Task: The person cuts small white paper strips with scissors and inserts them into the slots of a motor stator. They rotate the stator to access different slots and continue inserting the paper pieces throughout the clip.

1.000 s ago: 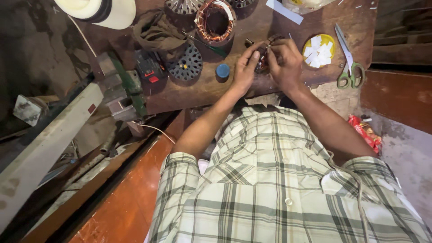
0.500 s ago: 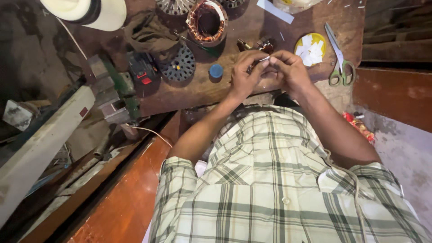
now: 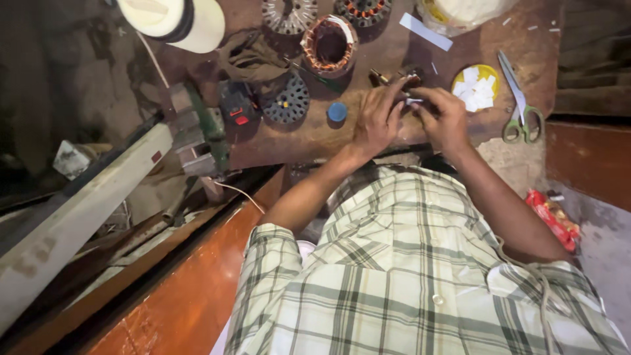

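Observation:
Both my hands meet over the near edge of a worn brown workbench (image 3: 394, 52). My left hand (image 3: 376, 121) has its fingertips closed on a small dark part with copper wire (image 3: 409, 80). My right hand (image 3: 448, 119) pinches a small white strip (image 3: 414, 101) against that part. A yellow lid holding cut white paper pieces (image 3: 474, 87) lies just right of my right hand. Green-handled scissors (image 3: 520, 105) lie beyond it. A blue cap (image 3: 337, 112) sits left of my left hand.
On the bench lie a copper-wound stator (image 3: 328, 43), a black perforated disc (image 3: 286, 100), a black device with red buttons (image 3: 236, 106), a long white paper strip (image 3: 426, 31) and white tape rolls (image 3: 174, 23). A green vise (image 3: 209, 128) sits at the bench's left. A red packet (image 3: 553, 218) lies at the right.
My hands have stayed together on the small part, drawing toward me and then out over the bench edge again. The left fingers have stretched out over the part.

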